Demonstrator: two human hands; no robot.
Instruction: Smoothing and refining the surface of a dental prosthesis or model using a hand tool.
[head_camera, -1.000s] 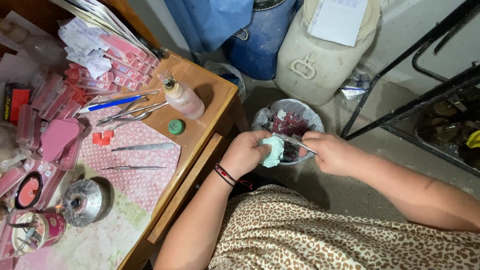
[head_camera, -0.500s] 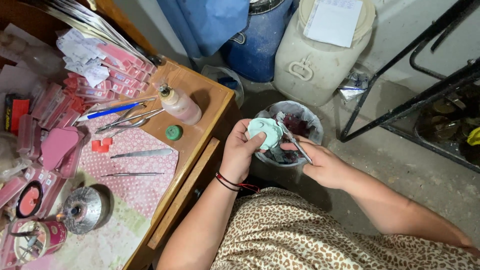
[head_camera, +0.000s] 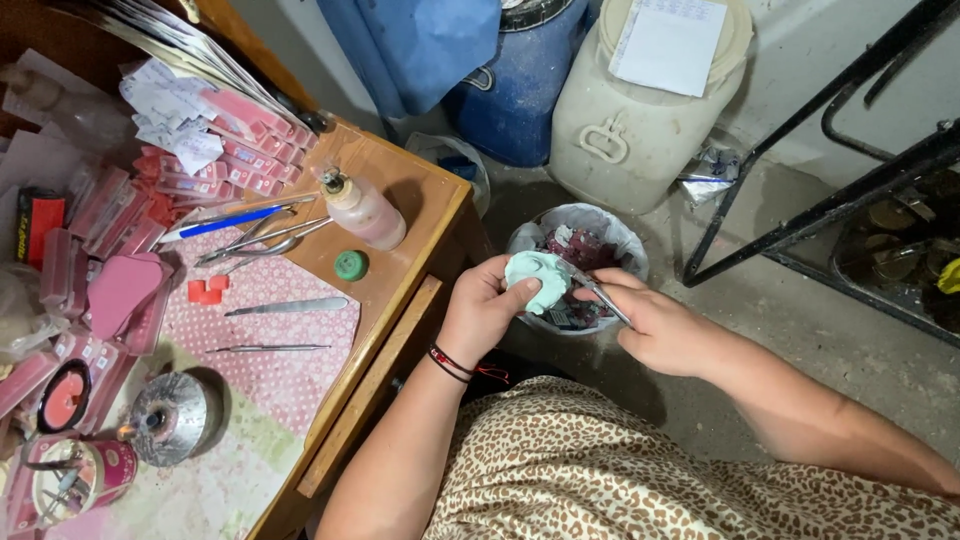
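**Green Lump and Thin Metal Tool Held Over a Lined Bin**

Left hand: fingers curled tight around a soft pale green lump, thumb pressed on its side. Right hand: fingers pinched shut on a thin metal tool, tip touching the green lump. Both hands close together, right above a small bin with a white bag inside and dark red bits in it. Black and red bands around the left wrist. Spotted brown cloth over the lap, below both arms.

Left of the hands, a wooden table. On it, near the edge, a small pink bottle lying tilted, with a round green cap just beside it. Further left, a pink dotted cloth with two thin metal sticks on it. Scissors and a blue pen above the cloth. Lots of small pink boxes piled at the far side. A shiny round tin near the bottom left.

Behind the bin, on the floor, a blue barrel and a big cream jug with a paper on top. Black metal bars off to the right.
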